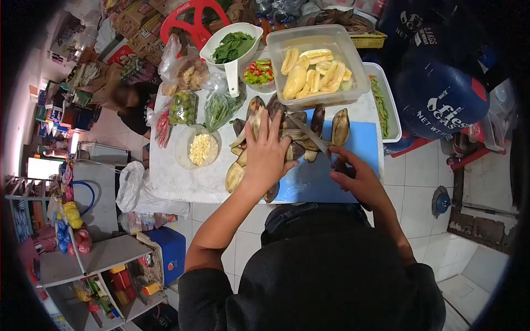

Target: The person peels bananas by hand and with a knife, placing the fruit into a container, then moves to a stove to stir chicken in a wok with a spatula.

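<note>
My left hand [266, 154] lies with fingers spread over a pile of blackened banana peels [340, 127], which cover much of the blue cutting board [359, 144]. In my right hand [358, 179] is a knife [310, 134], gripped by its dark handle. Its blade slants up and left over the peels, its tip near my left fingers. What lies under my left palm is hidden. Beyond the board, peeled bananas [313, 73] sit in a clear plastic container [361, 91].
On the white table [171, 179] are a bowl of chopped garlic [201, 149], a white strainer [243, 30] with green leaves, a bowl of chopped peppers [258, 73] and bagged vegetables [221, 107]. Blue gas cylinders [441, 102] stand right. Another person [135, 107] is at left.
</note>
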`<action>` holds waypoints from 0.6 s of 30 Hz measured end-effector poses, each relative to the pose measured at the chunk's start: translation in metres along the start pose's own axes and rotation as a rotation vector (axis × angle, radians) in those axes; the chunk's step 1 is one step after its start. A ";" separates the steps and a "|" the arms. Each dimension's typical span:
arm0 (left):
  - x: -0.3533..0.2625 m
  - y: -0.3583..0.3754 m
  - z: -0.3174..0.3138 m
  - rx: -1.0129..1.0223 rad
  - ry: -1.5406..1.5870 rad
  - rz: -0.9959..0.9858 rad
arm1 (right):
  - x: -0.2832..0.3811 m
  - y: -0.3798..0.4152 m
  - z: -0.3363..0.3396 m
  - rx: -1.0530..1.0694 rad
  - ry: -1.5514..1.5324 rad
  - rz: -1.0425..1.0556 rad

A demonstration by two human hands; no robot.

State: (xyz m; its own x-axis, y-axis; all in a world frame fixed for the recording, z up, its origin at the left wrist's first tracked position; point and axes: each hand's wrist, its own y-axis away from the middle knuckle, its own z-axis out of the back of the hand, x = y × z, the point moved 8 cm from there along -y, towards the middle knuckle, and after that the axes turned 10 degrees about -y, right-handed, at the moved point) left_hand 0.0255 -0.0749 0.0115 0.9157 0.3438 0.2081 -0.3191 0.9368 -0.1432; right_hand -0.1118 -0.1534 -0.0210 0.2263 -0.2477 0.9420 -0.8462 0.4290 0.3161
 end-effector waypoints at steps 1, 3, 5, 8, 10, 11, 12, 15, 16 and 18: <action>-0.004 -0.001 -0.004 0.058 -0.002 -0.042 | 0.001 0.001 0.002 0.000 0.012 0.013; -0.002 0.002 -0.007 0.140 -0.033 -0.100 | -0.004 0.000 -0.002 0.004 -0.018 0.028; -0.003 -0.001 -0.006 0.078 -0.039 -0.082 | -0.009 0.000 0.005 -0.019 -0.046 0.027; 0.002 0.001 -0.004 -0.008 -0.010 -0.034 | -0.004 0.005 0.005 -0.028 -0.075 -0.018; 0.007 0.002 0.009 -0.041 0.039 -0.014 | -0.006 0.006 0.006 -0.025 -0.081 -0.015; 0.012 0.002 0.017 -0.077 0.085 0.011 | -0.006 0.006 0.007 -0.017 -0.085 -0.009; 0.017 0.001 0.022 -0.112 0.097 0.043 | -0.007 0.006 0.007 -0.023 -0.087 -0.012; 0.040 0.000 0.031 -0.188 0.046 0.124 | -0.008 0.007 0.007 -0.022 -0.041 -0.018; 0.045 0.000 0.034 -0.153 0.020 0.150 | -0.009 0.006 0.007 -0.021 -0.005 0.000; 0.055 0.002 0.033 -0.143 -0.009 0.157 | -0.007 0.007 0.006 -0.016 0.033 0.018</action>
State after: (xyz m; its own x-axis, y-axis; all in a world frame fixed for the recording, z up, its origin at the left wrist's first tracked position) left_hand 0.0675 -0.0518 0.0545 0.8548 0.4864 0.1810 -0.4195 0.8530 -0.3106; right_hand -0.1222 -0.1536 -0.0259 0.2272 -0.2107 0.9508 -0.8425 0.4472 0.3004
